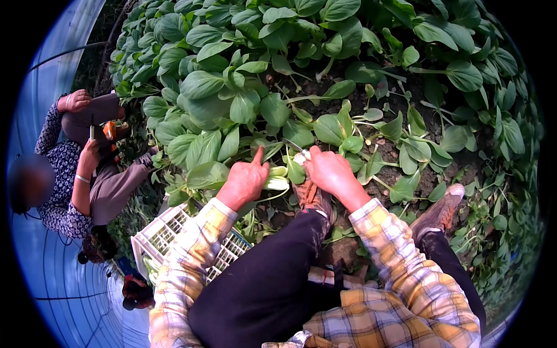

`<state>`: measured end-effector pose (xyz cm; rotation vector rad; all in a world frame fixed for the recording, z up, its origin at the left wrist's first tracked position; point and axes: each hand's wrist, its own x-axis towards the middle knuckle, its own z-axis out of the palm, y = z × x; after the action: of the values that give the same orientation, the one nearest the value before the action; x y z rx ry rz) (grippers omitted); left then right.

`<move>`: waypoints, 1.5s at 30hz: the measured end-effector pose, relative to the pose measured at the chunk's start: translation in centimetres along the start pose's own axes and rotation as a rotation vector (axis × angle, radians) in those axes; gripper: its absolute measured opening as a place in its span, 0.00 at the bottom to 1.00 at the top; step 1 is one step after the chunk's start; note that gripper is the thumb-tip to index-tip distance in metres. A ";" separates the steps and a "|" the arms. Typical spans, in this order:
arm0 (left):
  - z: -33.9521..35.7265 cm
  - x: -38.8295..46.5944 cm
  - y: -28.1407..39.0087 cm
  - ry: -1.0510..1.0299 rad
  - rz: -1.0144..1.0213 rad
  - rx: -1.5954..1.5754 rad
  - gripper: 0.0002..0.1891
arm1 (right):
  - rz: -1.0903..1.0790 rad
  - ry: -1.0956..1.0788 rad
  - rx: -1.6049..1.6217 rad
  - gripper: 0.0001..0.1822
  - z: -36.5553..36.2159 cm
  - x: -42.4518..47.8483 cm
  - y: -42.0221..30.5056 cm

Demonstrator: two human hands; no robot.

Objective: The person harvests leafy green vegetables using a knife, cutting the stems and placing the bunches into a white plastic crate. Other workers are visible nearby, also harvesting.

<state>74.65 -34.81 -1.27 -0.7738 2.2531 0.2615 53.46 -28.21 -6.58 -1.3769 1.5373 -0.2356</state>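
Observation:
My left hand (246,178), index finger stretched out, is around a small bunch of leafy greens with pale green stalks (276,178), whose cut ends show at its right. In my right hand (331,170) is a knife, its thin blade (294,145) pointing up and left over the leaves. Standing leafy greens (202,87) grow just beyond both hands. Loose and torn leaves (417,148) lie on the dark soil to the right of my right hand.
A white plastic crate (163,226) with greens in it stands beside my left forearm. My brown shoes (311,195) rest on the soil. At the left, a co-worker (65,187) sits low with a knife (92,130) in one hand. More people are farther back, under blue sheeting.

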 end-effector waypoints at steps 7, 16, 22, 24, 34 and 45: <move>1.8 0.0 -0.2 0.173 -0.022 0.013 0.23 | 0.032 0.006 -0.089 0.13 0.7 1.5 -1.5; -2.9 -3.7 0.0 0.057 -0.161 -0.090 0.21 | -0.029 0.048 0.085 0.18 -2.0 0.8 -1.2; -1.8 -3.4 -1.8 0.200 -0.217 -0.026 0.08 | -0.079 0.003 0.133 0.18 1.9 3.9 -3.2; -0.5 -2.8 -2.9 0.181 -0.228 0.028 0.05 | -0.069 -0.010 0.126 0.19 2.4 4.4 -3.7; 1.8 -1.6 -3.9 -0.075 -0.348 -0.071 0.08 | -0.063 -0.230 -0.042 0.16 3.9 6.6 -4.3; -5.2 -7.8 -3.1 0.021 -0.112 -1.375 0.40 | -0.103 -0.133 1.286 0.24 1.1 1.4 -1.7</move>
<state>77.87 -35.85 8.02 -1.5163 1.7847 1.8228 55.66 -29.45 -6.67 -0.4060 0.8445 -0.9686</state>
